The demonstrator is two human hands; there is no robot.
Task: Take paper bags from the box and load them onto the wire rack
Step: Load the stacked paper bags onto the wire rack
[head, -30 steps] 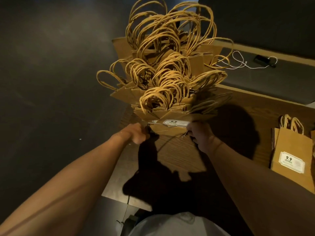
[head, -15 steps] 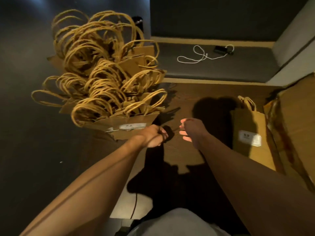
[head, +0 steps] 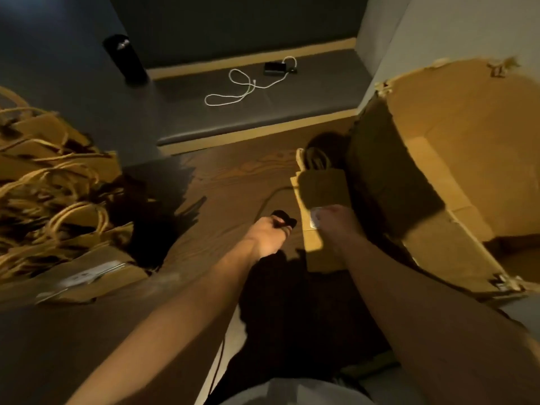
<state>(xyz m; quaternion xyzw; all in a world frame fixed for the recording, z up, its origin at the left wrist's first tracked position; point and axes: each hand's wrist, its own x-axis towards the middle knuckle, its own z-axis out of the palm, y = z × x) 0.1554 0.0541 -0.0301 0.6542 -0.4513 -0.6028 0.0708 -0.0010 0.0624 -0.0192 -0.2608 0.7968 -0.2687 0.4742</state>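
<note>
Head view, only one. My left hand [head: 270,235] is out over the wooden table [head: 233,176], fingers curled round something small and dark; can't tell what it is, and it's no bag. My right hand [head: 333,226] is down on the lone paper bag [head: 321,188] lying flat on the table just beside the box; the fingers are blurred, so I can't tell whether they grip it or just rest on it near the white label.

The big bundle of paper bags [head: 64,206] sits at the left, handles splayed up, one labelled face toward me, well apart from both hands. The cardboard box [head: 455,159] is at the right, torn open; what shows of its inside looks bare, the far corner is hidden. No wire rack in view.

On the dark bench behind: white cable [head: 242,89], a small black adapter [head: 273,68], and a black cylinder [head: 125,58] on the left.

Step, my judgement: picking the stray bag off the table to join the rest. The next move calls for getting fingers under the flat bag's edge or hooking its handles, since it lies flush on the wood, then turning to find the rack.
</note>
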